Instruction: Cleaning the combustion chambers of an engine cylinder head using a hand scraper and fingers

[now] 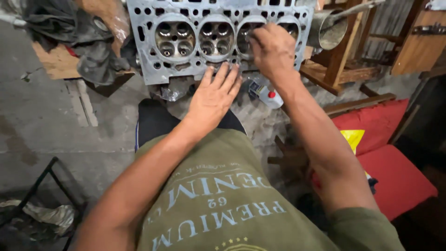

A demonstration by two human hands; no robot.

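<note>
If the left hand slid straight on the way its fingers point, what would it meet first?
The left hand points up the picture, fingertips already at the lower edge of the grey engine block. Straight on, it would likely meet that face between the round chambers, though depth is hard to judge.

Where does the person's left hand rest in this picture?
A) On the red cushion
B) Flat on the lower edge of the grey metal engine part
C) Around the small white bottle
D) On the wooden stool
B: the left hand lies flat, fingers spread, on the lower edge of the grey engine part, while the right hand works at one of its round chambers.
</note>
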